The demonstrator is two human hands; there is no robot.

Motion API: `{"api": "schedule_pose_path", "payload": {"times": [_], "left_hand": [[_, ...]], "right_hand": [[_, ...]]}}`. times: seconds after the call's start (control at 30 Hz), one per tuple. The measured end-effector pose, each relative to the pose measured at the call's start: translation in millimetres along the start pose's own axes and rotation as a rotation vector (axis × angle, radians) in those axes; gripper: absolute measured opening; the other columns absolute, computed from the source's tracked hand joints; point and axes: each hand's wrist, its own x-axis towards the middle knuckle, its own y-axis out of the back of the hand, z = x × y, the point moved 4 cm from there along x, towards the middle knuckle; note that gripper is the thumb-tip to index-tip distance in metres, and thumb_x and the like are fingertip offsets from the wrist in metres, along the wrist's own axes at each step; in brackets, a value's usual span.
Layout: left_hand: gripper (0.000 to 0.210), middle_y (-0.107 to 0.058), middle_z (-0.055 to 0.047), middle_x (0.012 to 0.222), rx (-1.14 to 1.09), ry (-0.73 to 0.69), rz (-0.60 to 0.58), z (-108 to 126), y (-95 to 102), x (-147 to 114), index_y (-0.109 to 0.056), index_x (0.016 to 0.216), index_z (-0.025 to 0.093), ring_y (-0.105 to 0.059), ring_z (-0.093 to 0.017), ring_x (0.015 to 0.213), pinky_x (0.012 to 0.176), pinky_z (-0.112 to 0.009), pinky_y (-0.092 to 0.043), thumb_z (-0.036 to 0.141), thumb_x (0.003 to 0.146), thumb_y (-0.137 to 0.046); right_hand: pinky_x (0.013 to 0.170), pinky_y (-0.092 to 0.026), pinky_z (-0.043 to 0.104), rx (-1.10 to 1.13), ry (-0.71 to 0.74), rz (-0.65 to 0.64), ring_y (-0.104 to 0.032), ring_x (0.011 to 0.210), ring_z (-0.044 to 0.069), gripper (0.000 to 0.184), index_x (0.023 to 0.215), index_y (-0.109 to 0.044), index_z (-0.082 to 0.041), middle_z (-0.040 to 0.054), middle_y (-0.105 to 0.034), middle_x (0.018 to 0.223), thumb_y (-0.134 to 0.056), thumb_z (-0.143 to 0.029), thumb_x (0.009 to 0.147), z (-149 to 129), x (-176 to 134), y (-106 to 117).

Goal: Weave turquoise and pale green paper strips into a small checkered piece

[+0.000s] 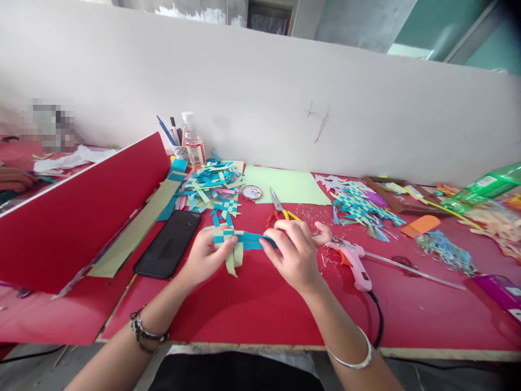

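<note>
Between my hands is a small woven piece of paper strips (223,237), checkered in blue and pale yellow-green. My left hand (207,255) pinches its woven part, thumb on top. Two pale strip ends hang down below the weave. My right hand (295,251) grips the ends of the blue paper strips (250,240), which stretch out to the right; the fingertips partly hide them. Just beyond my hands lie scissors (280,207) with red and yellow handles. A pink glue gun (354,258) with a clear glue stick rests to the right of my right hand.
A black phone (167,244) lies left of my hands beside a red upright board (93,212). Farther back are a heap of paper strips (211,182), a bottle (194,141), a pen cup (179,152) and a pale green sheet (285,184). Woven pieces (358,201) and a green bottle (484,187) lie at right.
</note>
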Motion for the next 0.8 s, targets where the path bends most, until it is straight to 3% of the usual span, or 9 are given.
{"api": "schedule_pose_path", "payload": {"times": [0.27,0.47,0.57,0.8], "left_hand": [[0.033,-0.049,0.003,0.050,-0.128,0.255,0.029,-15,-0.4,-1,-0.052,0.057,0.013,-0.041,-0.007,0.045,0.045,-0.018,-0.035,0.042,0.073,-0.047],[0.035,-0.047,0.003,0.052,-0.144,0.324,0.021,-17,-0.3,0,-0.053,0.060,0.014,-0.039,-0.007,0.047,0.045,-0.018,-0.033,0.045,0.074,-0.043],[0.036,-0.040,0.004,0.049,-0.097,0.318,0.026,-19,0.1,0,-0.048,0.056,0.014,-0.034,-0.006,0.045,0.043,-0.018,-0.028,0.045,0.074,-0.043],[0.037,-0.035,0.006,0.047,-0.050,0.440,0.033,-34,-1.0,3,-0.043,0.055,0.015,-0.031,-0.006,0.043,0.041,-0.018,-0.024,0.046,0.074,-0.043]], "right_hand": [[0.091,-0.011,0.037,0.044,-0.108,-0.017,-0.054,0.074,0.012,0.014,0.083,-0.053,-0.021,-0.0016,-0.061,0.076,-0.049,-0.033,0.078,6,-2,-2],[0.090,-0.015,0.039,0.163,-0.228,-0.197,-0.056,0.079,0.017,0.036,0.106,-0.047,-0.020,0.0040,-0.062,0.087,-0.047,-0.042,0.077,10,-2,-12],[0.090,-0.017,0.042,0.255,-0.300,-0.298,-0.056,0.078,0.017,0.037,0.109,-0.046,-0.022,0.0033,-0.062,0.087,-0.049,-0.040,0.076,15,-2,-17],[0.071,-0.039,0.029,0.587,-0.439,-0.513,-0.055,0.077,0.014,0.037,0.109,-0.044,-0.026,0.0009,-0.058,0.086,-0.052,-0.029,0.074,35,-5,-20]]}}
